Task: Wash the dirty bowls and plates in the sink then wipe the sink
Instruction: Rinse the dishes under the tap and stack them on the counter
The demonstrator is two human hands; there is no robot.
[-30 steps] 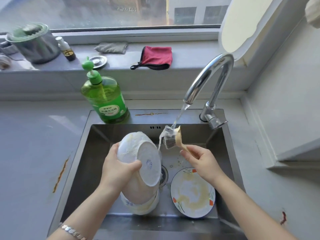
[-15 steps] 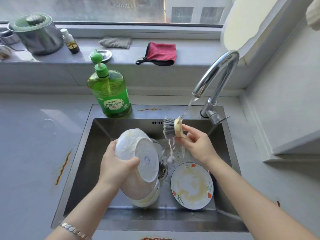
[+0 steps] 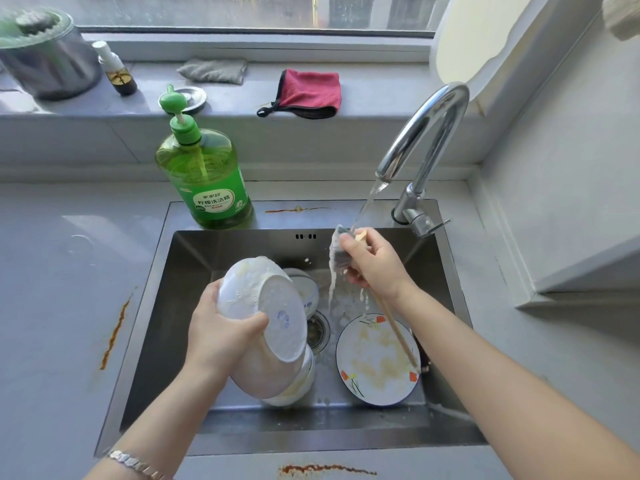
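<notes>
Two hands are working over the stainless sink; positions are referenced to the drain strainer. To the left of the drain, the left hand clasps a white bowl at its rim, with the thumb curled over the underside and the fingers hidden behind. The bowl is tipped on edge, foot ring toward the camera, with suds on its outer wall. It hangs directly above a stack of bowls on the near-left side of the drain. A blue-patterned bowl sits just behind the drain. Behind and right of the drain, the right hand is wrapped round the neck of a dish brush. Its bristles are under the faucet stream, and its wooden handle slants down over a flowered plate. The plate lies flat just right of the drain, smeared yellow.

Judged risks:
1. The one-handed hold on a soapy rim looks marginal. A slip would drop the white bowl onto the stack below, probably chipping it.
2. Water is sheeting off the bristles, so turning the brush could throw spray beyond the sink wall.
3. The handle tip is close to the plate, and lowering the wrist could knock it.
4. Loosened residue may collect in the strainer and slow drainage.
</notes>
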